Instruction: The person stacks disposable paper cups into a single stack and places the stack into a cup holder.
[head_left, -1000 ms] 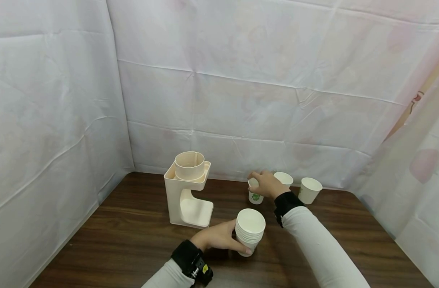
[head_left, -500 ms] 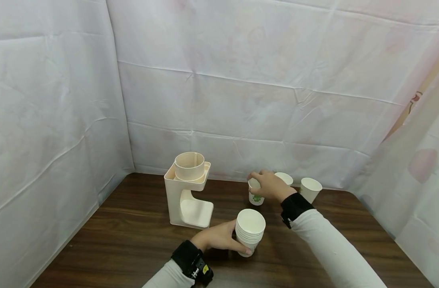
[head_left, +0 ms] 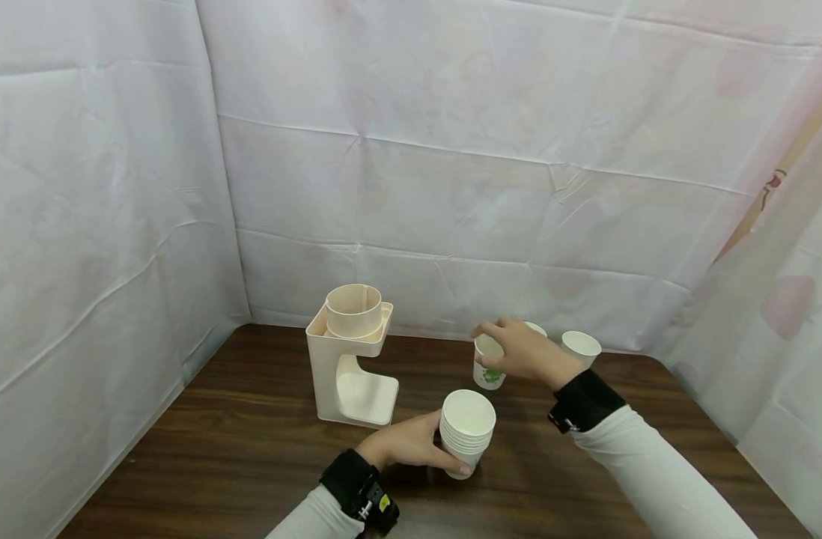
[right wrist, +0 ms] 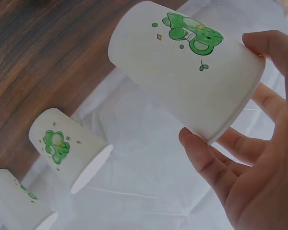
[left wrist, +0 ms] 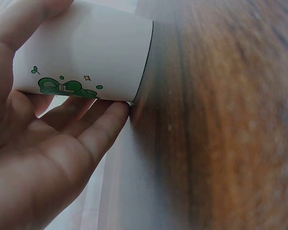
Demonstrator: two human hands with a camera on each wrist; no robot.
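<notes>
At the table's front middle, my left hand [head_left: 414, 443] grips a stack of nested white paper cups [head_left: 466, 430] from its left side. In the left wrist view the thumb and fingers wrap the lowest cup [left wrist: 96, 52], printed in green, with its base right at the tabletop. Farther back, my right hand [head_left: 527, 353] holds a single paper cup [head_left: 489, 376] by its rim. The right wrist view shows that cup [right wrist: 177, 72] with a green cartoon animal, thumb and fingertips around the rim edge. It stands about upright in the head view.
Two more paper cups, one partly hidden behind my right hand [head_left: 536, 328] and one to its right [head_left: 582, 346], stand by the rear cloth [head_left: 451, 187]. A cream stand with a round tube on top [head_left: 326, 382] is left of the stack on the wooden table [head_left: 236, 449].
My right hand and its paper cup have shifted slightly right and toward me, with the forearm swinging right. My left hand and the cup stack have stayed in place.
</notes>
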